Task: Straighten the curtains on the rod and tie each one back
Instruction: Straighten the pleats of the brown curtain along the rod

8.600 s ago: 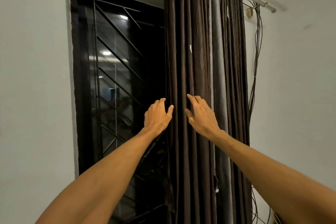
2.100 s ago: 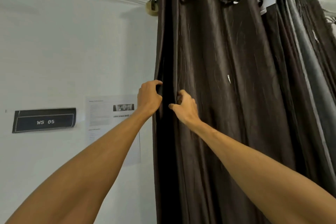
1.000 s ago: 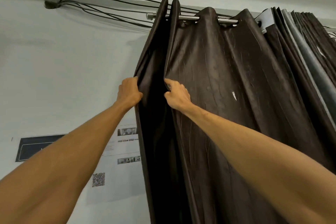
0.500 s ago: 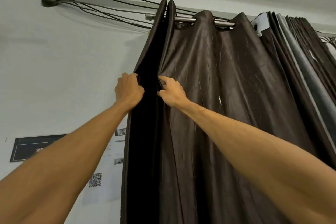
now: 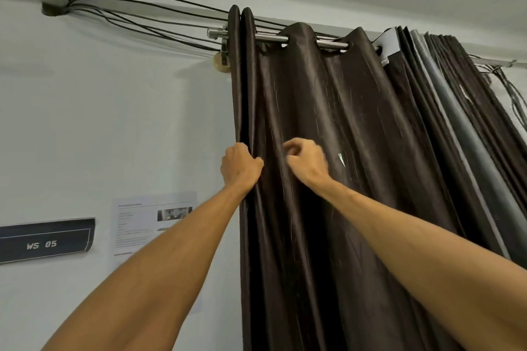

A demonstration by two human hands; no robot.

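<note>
A dark brown eyelet curtain (image 5: 356, 128) hangs from a metal rod (image 5: 271, 38) near the ceiling. Its left edge is folded tight into two narrow pleats; further right it spreads in wide folds. My left hand (image 5: 241, 168) is closed on the curtain's left edge fold at mid height. My right hand (image 5: 306, 161) is a little to the right, fingers curled and pinching a fold of the same curtain, slightly blurred. More bunched curtain folds (image 5: 456, 122), dark and grey, hang at the right.
Black cables (image 5: 137, 11) run along the wall above the rod's left end. A rod bracket (image 5: 224, 51) holds the rod's left end. On the white wall at left hang a dark sign reading WS 05 (image 5: 45, 241) and a printed sheet (image 5: 151, 225).
Both hands shifted right along the curtain; the left pleats that were pulled apart are now pressed together. The right hand moved from the inner fold to one further right.
</note>
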